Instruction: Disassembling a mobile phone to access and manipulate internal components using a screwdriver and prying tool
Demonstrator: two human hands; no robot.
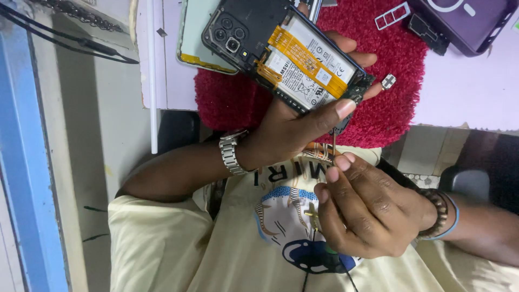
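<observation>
Phone (286, 51), back already off with battery (305, 57) exposed, gripped in my left hand (292, 130) at upper centre; my right hand (362, 216) pinches a screwdriver (333, 143) at its lower edge, disassembly unfinished.

phone (286, 51): black (orange ribbon) | mat (394, 108): red | case (470, 24): purple
</observation>
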